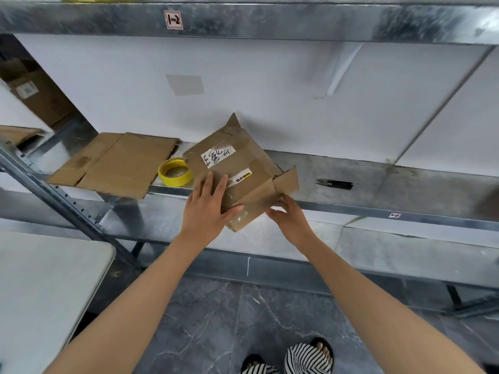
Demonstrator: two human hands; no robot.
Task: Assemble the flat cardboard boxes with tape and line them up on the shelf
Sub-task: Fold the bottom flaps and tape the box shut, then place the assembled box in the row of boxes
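The partly folded cardboard box [243,171] sits tilted at the front edge of the metal shelf [378,182], its near corner hanging past that edge. It carries a white handwritten label [218,157] and a yellow-and-white sticker [242,175], and one side flap [286,180] stands open to the right. The left hand [208,209] lies flat on the box's top, fingers straight and spread, thumb laid across the near face. The right hand [289,215] has its fingers curled onto the box's near right edge, just under the open flap.

A roll of yellow tape [175,172] touches the box's left side. Beyond it a flattened cardboard box [116,164] overhangs the shelf's front edge. Black thread snips [334,183] lie well to the right. The upper shelf beam bears a "1-2" tag [173,19]. A white table [40,292] stands at lower left.
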